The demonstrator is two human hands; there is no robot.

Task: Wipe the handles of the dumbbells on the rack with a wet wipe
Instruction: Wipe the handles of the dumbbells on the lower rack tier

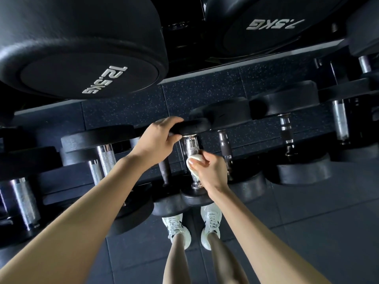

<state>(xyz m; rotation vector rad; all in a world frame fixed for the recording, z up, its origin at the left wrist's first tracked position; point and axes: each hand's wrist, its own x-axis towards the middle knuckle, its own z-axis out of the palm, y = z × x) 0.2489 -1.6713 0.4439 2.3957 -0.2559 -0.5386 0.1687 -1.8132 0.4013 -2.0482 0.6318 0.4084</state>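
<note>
Head view gives me the chrome handle (189, 145) of the dumbbell I'm working on, its long axis running near to far, straight away from me. My left hand (160, 138) curls over the far head (194, 127), gripping it to steady the weight. My right hand (209, 171) pinches the wet wipe (193, 160) against the handle about midway along. I judge the next stroke should follow that axis, farward onto the bare stretch between my two hands.
</note>
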